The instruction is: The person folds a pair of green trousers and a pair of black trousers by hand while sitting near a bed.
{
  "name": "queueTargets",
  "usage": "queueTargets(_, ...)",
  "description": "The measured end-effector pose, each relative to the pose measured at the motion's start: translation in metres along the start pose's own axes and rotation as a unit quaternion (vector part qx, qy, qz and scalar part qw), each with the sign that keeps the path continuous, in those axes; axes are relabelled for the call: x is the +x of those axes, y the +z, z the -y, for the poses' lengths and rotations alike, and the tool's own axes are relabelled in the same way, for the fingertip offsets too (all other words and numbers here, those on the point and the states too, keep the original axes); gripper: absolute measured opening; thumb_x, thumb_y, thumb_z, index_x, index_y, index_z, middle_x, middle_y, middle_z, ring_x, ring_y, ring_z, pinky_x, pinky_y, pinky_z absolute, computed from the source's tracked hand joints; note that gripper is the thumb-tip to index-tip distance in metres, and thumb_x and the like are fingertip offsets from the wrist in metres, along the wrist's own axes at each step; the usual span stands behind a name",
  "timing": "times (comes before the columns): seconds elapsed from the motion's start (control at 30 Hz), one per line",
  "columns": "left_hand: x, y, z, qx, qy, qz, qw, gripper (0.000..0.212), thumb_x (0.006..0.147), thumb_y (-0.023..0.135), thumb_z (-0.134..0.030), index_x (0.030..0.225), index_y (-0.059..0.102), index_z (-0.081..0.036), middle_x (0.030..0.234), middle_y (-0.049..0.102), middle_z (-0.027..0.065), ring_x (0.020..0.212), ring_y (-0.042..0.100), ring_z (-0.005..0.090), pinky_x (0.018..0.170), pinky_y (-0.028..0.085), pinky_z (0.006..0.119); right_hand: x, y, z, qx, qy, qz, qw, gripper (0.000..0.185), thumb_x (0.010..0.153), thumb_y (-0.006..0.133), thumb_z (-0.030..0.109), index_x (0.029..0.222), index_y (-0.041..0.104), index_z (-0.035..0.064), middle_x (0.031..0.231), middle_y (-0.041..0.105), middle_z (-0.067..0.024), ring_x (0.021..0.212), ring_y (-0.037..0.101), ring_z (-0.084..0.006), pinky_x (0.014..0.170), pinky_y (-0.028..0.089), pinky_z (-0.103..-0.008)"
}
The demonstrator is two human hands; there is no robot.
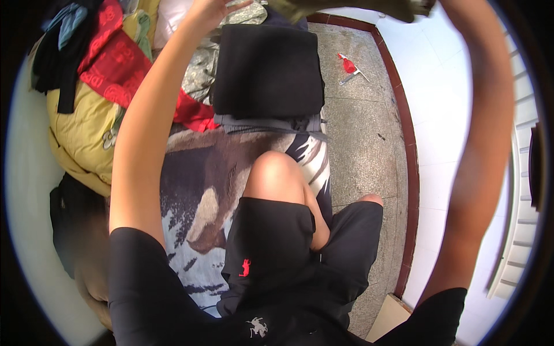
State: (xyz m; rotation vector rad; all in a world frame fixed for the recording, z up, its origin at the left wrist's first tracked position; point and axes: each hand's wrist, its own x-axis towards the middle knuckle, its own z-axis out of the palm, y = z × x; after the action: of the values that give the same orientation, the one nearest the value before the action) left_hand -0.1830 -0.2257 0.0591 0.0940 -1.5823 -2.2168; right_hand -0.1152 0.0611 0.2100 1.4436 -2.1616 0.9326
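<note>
My left hand (215, 12) is at the top edge, partly cut off, with a finger stretched out to the right. Whether it grips anything cannot be made out. My right hand is out of view past the top edge; only the raised right arm shows. Between the two arms hangs an olive-green cloth (363, 8), blurred and cut off by the frame. Below it lies a neatly folded black cloth (268, 71), stacked on folded grey cloth (264, 123). This stack rests on a patterned blanket (194, 173) in front of my bent knee.
To the left are a red patterned cloth (117, 65), a yellow quilted item (82, 129) and dark clothes (65, 56) in a heap. A red-and-white squeegee-like tool (349, 67) lies on the speckled floor (355, 129). A white wall (437, 129) runs along the right.
</note>
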Motion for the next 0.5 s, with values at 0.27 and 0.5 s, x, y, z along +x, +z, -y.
queueTargets(0.27, 0.023, -0.051, 0.090, 0.027, -0.253, 0.009, 0.967, 0.060, 0.091, 0.057, -0.052, 0.120, 0.060, 0.000, 0.119, 0.063, 0.0149, 0.108, 0.060, 0.0233, 0.099, 0.046, 0.039, -0.098, 0.224, -0.070, -0.167, -0.119, 0.096, 0.974, 0.027, 0.076, 0.062, 0.014, 0.101, 0.060, 0.0061, 0.093, 0.055, -0.0026, 0.087, 0.055, -0.0181, 0.067, 0.043, -0.0297)
queueTargets(0.5, 0.016, -0.034, 0.093, 0.162, -0.231, -0.026, 0.959, 0.037, 0.081, 0.074, -0.018, 0.109, 0.062, 0.003, 0.103, 0.068, 0.0130, 0.088, 0.066, 0.0226, 0.077, 0.054, 0.036, -0.104, 0.216, -0.074, -0.191, -0.156, 0.016, 0.969, 0.018, 0.074, 0.061, 0.014, 0.092, 0.061, 0.0099, 0.092, 0.053, 0.0001, 0.086, 0.052, -0.0158, 0.070, 0.044, -0.0314)
